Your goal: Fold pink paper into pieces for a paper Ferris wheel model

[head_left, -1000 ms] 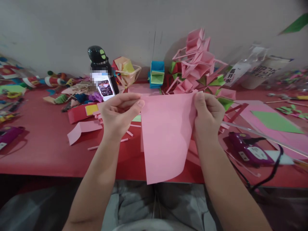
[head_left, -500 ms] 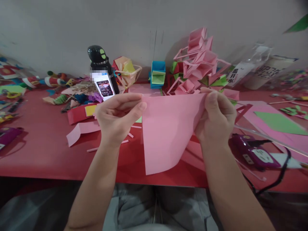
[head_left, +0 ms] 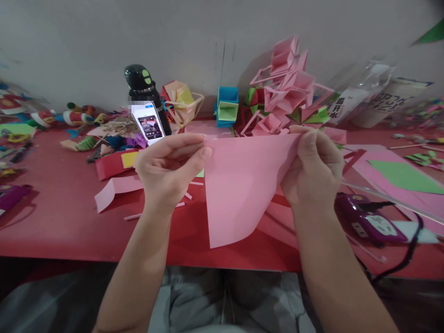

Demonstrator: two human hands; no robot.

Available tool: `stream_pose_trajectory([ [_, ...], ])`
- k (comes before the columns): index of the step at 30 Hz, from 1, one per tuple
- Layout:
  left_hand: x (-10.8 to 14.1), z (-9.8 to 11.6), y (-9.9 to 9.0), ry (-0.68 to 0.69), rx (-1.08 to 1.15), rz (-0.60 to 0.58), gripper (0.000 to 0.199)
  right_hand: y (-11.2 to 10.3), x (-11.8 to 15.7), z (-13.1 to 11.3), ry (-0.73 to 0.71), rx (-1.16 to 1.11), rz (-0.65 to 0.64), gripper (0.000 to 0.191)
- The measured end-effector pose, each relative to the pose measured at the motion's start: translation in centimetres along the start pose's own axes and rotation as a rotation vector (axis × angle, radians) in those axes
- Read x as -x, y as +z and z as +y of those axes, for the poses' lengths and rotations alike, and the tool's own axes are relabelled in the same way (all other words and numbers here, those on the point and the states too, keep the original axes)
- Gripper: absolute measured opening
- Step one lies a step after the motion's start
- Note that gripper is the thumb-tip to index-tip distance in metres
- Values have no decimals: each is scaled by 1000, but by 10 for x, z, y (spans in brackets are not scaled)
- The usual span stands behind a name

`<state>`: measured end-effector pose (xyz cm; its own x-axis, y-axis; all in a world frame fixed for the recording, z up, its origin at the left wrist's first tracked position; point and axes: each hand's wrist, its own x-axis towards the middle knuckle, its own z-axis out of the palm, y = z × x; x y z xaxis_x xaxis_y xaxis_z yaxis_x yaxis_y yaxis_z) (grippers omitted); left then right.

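Observation:
A pink paper sheet [head_left: 243,185] hangs between my hands above the front of the red table [head_left: 62,231]. Its top edge is nearly level, and its lower right side curls. My left hand [head_left: 173,169] pinches the upper left corner between thumb and fingers. At the upper right corner, my right hand [head_left: 312,162] grips the sheet, with the thumb in front. Behind my left hand a lit phone [head_left: 149,125] leans on a black bottle [head_left: 138,78]. A bent pink strip [head_left: 118,189] lies left of my left hand.
Pink folded paper shapes [head_left: 287,83] are piled against the wall, beside a blue and green paper box [head_left: 227,106]. To the right lie a purple power socket [head_left: 371,222] with a black cable and a green sheet [head_left: 405,175]. A clear bottle [head_left: 360,92] leans at the back right.
The sheet's lower edge has risen slightly and its right side curls in a little more. Both hands keep their hold, now very slightly farther apart.

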<state>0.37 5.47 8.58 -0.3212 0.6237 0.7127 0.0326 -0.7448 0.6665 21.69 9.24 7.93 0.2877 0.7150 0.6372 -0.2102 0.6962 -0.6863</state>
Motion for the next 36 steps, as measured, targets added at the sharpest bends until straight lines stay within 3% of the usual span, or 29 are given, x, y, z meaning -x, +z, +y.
stream_pose_trajectory([
  [12,0,-2,-5,-89,-56,-8,20,1,2,0,-4,15,-12,11],
  [36,-4,-1,-5,-87,-83,-5,15,4,3,-4,51,20,36,11],
])
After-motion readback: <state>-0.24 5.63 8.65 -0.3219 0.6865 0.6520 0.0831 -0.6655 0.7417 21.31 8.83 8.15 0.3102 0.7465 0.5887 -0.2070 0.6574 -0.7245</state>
